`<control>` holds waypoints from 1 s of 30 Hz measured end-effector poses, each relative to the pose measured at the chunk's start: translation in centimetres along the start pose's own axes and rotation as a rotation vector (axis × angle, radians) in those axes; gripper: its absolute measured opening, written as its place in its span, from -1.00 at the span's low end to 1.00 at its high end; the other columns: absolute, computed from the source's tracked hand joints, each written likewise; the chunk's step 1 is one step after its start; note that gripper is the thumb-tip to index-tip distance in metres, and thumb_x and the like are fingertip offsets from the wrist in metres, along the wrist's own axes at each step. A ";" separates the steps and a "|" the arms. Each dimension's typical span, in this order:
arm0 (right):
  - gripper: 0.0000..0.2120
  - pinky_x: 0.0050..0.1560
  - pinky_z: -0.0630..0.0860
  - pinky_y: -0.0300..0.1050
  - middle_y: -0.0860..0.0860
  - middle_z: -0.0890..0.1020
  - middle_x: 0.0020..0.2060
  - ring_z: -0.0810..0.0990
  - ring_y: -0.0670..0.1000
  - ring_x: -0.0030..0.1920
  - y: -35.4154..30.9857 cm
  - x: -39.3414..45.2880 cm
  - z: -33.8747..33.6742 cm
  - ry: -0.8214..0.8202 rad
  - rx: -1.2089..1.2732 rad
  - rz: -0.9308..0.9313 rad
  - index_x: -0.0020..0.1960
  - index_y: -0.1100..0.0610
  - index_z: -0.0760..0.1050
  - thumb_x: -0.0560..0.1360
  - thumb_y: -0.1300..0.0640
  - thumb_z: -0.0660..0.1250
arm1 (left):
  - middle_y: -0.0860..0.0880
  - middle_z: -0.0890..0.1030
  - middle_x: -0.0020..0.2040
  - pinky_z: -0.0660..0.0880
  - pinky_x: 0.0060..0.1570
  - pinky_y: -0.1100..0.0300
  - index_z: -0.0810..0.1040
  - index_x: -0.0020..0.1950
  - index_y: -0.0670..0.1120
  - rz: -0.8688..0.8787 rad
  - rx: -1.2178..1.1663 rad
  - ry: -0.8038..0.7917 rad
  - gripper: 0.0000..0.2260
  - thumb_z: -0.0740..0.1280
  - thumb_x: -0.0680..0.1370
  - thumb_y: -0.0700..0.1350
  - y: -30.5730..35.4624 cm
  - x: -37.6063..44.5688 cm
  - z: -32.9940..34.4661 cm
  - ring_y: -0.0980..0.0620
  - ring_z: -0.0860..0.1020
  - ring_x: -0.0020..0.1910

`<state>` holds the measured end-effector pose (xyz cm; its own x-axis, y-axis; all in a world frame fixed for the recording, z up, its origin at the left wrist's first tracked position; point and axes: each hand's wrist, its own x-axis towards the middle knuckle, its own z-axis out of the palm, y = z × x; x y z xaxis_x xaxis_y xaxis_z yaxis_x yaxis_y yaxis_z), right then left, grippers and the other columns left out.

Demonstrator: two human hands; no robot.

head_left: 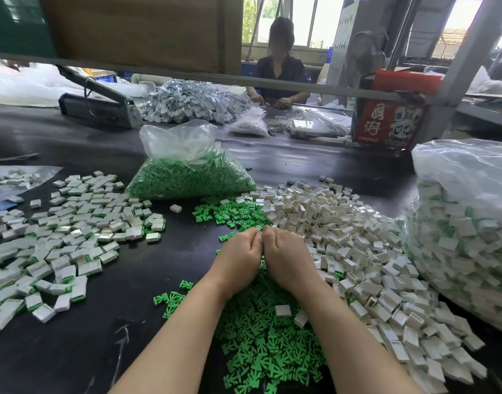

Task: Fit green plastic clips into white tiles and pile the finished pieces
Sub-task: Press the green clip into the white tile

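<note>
Nearest: loose green clips (261,345) spread over the black desk (73,351) betw. the two forearms, w/ a couple of stray white pieces lying on top. Just right of them, a big heap of empty white tiles (357,251) runs from the near right edge back toward mid-desk.

Above the clips, left hand (238,258) and right hand (285,255) meet knuckle to knuckle, fingers of both curled inward, fingertips touching at the far end. Whatever they pinch is hidden by the fingers, so can't tell what, if anything, each one holds.

Left side: finished pieces (67,237), white w/ green showing at the edges, scattered in a wide loose pile, well apart from the hands. Far right edge: a large clear bag of finished pieces (465,223), bulging.

Mid-desk beyond the hands: more loose green clips, then a clear plastic bag of clips (187,172), open at the top, slumped on the desk.

Further back: a grey pile of bagged parts (193,102), a sealing machine (102,105) to its left, a red carton (391,112) at right. Across the desk another person (281,64) sits, hands on the desk.
</note>
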<state>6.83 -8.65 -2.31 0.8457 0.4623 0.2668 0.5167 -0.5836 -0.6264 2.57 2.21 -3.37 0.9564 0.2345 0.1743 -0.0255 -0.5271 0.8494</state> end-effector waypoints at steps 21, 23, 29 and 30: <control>-0.57 -0.26 0.19 -0.10 -0.09 0.37 -0.44 0.34 -0.12 -0.39 1.0 0.1 -0.2 -0.017 -0.099 -0.078 -0.40 0.00 0.24 0.65 0.09 0.01 | -0.09 0.64 -0.09 0.50 0.04 -0.12 0.55 0.00 -0.13 0.028 0.090 -0.136 -0.73 0.11 0.69 -0.06 -0.1 0.2 -0.5 -0.09 0.59 -0.05; -0.58 -0.29 0.19 -0.10 -0.09 0.39 -0.44 0.34 -0.14 -0.40 1.0 0.0 -0.1 -0.017 -0.075 -0.091 -0.39 0.01 0.26 0.64 0.06 -0.01 | -0.15 0.65 -0.04 0.49 0.09 -0.14 0.56 0.04 -0.18 0.028 0.048 -0.149 -0.73 0.11 0.70 -0.08 -0.1 0.1 -0.6 -0.14 0.59 0.00; -0.59 -0.40 0.32 -0.19 -0.04 0.42 -0.46 0.34 -0.06 -0.45 0.6 0.3 -0.6 -0.134 0.658 0.131 -0.20 0.20 0.38 0.70 0.04 -0.04 | -0.04 0.54 -0.21 0.54 0.06 0.20 0.48 -0.10 -0.19 -0.007 -0.467 -0.123 -0.75 0.11 0.70 -0.16 0.4 0.0 -1.1 0.04 0.53 -0.15; -0.57 -0.44 0.31 -0.26 -0.05 0.41 -0.48 0.34 -0.09 -0.48 0.6 0.4 -0.9 -0.158 0.758 0.167 -0.18 0.21 0.39 0.70 0.00 -0.05 | 0.00 0.49 -0.24 0.53 0.07 0.21 0.44 -0.11 -0.18 -0.002 -0.522 -0.139 -0.75 0.10 0.71 -0.16 0.5 0.0 -1.1 0.09 0.50 -0.18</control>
<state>7.57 -9.40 -1.95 0.8456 0.5312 0.0532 0.1039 -0.0660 -0.9924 2.22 2.88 -2.44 0.9852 0.1058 0.1349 -0.1311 -0.0420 0.9905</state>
